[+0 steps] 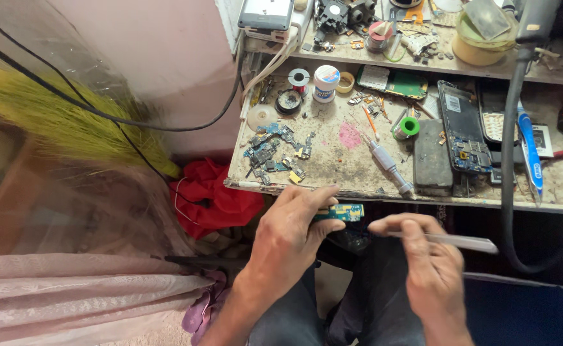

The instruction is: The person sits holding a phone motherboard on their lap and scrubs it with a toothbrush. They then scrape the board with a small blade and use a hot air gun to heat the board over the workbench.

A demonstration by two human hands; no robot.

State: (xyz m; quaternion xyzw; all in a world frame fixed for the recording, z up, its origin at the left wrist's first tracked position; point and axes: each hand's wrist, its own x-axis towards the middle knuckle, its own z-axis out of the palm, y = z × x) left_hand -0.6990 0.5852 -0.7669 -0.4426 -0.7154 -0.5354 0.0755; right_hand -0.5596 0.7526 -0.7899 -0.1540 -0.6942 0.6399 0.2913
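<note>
Left hand (288, 234) half-hides circuit board (340, 212); right hand (426, 259) grips tweezers (448, 240), tips blurred.

My bare hands and forearms, no sleeves

My left hand (288, 240) and right hand (430, 269) wear no rings or gloves; my fingers (313, 195) are bare, with short nails. Below the hands, grey trousers (294, 314) cover my legs.
</note>
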